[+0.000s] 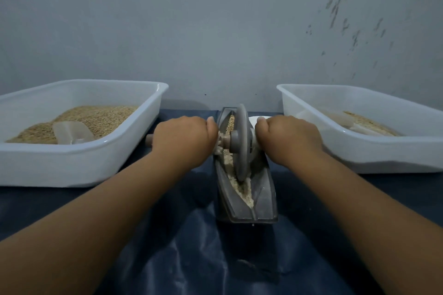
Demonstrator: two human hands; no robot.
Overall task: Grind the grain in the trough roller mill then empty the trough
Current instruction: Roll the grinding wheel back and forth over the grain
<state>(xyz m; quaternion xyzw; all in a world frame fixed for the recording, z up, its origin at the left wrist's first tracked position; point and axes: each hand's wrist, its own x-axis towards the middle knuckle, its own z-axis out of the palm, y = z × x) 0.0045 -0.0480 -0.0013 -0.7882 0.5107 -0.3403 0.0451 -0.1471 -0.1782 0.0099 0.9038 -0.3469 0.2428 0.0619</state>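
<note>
On the dark blue cloth [187, 235] between two white tubs, the head view shows the grey trough [247, 189] running lengthwise away from the person, with the roller wheel [242, 143] standing upright in its channel near the middle. The left hand [184, 137] is wrapped round the axle handle [149, 143] on its side, the handle's end poking out past the knuckles; the right hand [288, 135] is curled over the handle on the other side, which it hides. Grain [239, 184] in the channel looks pale and broken near the person and more whole beyond the wheel, so grinding seems part done. The left tub [79, 163] holds whole grain and a clear scoop [72, 133]; the right tub [383, 158] holds a thinner layer. The wheel looks stiff and fairly heavy, best driven by both handles close to the hub. The trough is rigid and narrow, likely tippy, so lifting by its ends should suit emptying.
</note>
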